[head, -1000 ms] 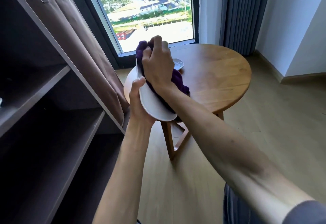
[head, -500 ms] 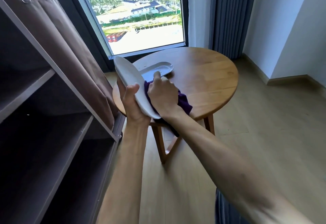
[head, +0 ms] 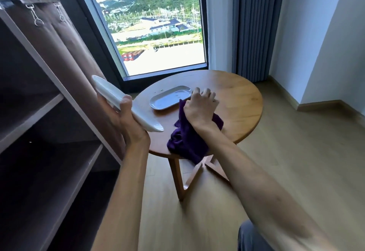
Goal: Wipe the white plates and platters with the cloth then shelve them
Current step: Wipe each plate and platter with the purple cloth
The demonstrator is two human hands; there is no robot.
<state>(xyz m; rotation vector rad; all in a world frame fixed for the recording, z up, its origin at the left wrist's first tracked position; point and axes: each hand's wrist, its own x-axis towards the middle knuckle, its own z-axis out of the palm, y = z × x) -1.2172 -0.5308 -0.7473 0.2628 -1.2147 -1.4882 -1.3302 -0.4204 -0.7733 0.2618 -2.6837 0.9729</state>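
- The cloth is coming off the white plate: half a second ago the right hand was pressing it against the plate's face, and now the two are well apart.
- The left hand is carrying the plate away to the left, clear of the table's left edge and close to the brown cabinet's slanted front post. Its thumb is hooked over the plate's upper face and the palm is under it; the other fingers are hidden behind the plate, so I cannot tell how they lie.
- The plate is tilting steeply, its far rim high and its near rim low.
- The right hand is lowering onto the round wooden table near its front edge, fingers curled tight around a bunch of the purple cloth, whose loose end is hanging over that edge.
- A white oblong platter is lying flat toward the table's back left, just beside the right hand's knuckles and apparently not touching them.
- To my eye the wiping of this plate is finishing and shelving it is starting; the platter looks like the next piece.
- The shelves at the left are looking dark and open.
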